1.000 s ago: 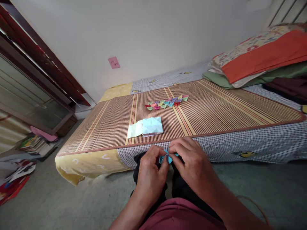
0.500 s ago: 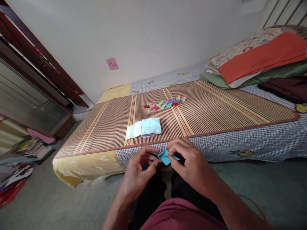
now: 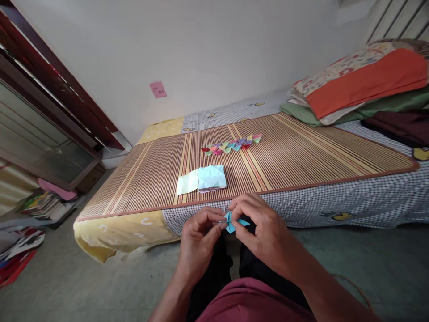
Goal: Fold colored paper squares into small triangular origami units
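A small blue piece of folded origami paper (image 3: 230, 227) is held between my hands, just in front of the bed's near edge. My left hand (image 3: 201, 235) pinches its left point between thumb and fingers. On the other side, my right hand (image 3: 259, 221) grips the paper with thumb and forefinger, hiding part of its right half. Beyond the hands, a stack of creased light blue paper (image 3: 212, 177) lies on the mat, with a pale green creased sheet (image 3: 187, 182) touching its left side. Farther back sit several small folded paper pieces (image 3: 231, 145) in many colours, in rows.
A striped bamboo mat (image 3: 150, 179) covers the bed, over a checked sheet (image 3: 301, 210). Folded bedding (image 3: 368, 82) and dark cloth (image 3: 398, 125) are piled at the right. A pink note (image 3: 157, 89) is on the wall. Books (image 3: 45, 205) lie at the far left.
My left hand has closed from a looser hold to a pinch on the blue paper's left point. The paper has turned slightly and shows its folds spread. The stack and small pieces stay put.
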The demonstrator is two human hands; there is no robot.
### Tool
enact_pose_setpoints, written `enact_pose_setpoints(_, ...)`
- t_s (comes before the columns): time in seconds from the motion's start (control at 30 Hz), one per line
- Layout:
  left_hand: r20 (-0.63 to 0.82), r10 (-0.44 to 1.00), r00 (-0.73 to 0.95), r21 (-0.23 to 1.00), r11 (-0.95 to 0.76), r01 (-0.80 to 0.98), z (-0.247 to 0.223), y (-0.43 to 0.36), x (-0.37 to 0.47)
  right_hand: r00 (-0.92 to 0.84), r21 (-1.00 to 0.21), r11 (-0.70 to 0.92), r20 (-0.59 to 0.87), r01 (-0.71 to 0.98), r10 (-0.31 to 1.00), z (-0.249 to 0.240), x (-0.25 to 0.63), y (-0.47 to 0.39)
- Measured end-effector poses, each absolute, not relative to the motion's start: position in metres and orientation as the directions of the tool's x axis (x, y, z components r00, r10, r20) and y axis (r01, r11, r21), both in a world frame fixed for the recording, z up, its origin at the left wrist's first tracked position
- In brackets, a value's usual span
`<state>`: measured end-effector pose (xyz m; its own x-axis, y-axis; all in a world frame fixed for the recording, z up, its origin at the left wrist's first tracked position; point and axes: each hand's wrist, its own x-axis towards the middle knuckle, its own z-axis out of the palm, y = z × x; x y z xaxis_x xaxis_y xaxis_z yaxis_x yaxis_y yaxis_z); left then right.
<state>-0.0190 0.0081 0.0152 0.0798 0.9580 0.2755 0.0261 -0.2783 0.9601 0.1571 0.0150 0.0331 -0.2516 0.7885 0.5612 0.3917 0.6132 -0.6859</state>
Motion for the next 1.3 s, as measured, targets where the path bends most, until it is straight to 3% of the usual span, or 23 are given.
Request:
enact_pose_setpoints(0.2,0.197,0.980,0.013,0.976,-0.195,-0.098,0.014,0.006,-0.017,-0.217,-0.738,0.563,0.521,0.371,0.826,0.034,0.169,0.017)
enact_pose_setpoints(0.4,0.128,0.991,-0.040,0.978,-0.133,-0.162,0.017,0.008,-0.015,-0.295,-0.814,0.481,0.396,0.325,0.869,0.034,0.184,0.014)
enact_pose_setpoints(0.5,0.107,0.993,-0.044,0.976,-0.113,-0.186,0.019,0.008,-0.013,-0.239,-0.842,0.443,0.383,0.306,0.892,0.031,0.185,0.013)
enact_pose_setpoints(1.13,0.112,0.993,0.027,0.970,-0.104,-0.222,0.017,0.004,-0.007,-0.180,-0.739,0.610,0.584,0.286,0.791,0.018,0.170,0.014)
enact_pose_setpoints(1.3,0.096,0.995,-0.011,0.967,-0.096,-0.235,0.016,0.005,-0.008,-0.158,-0.782,0.559,0.536,0.275,0.829,0.020,0.172,0.015)
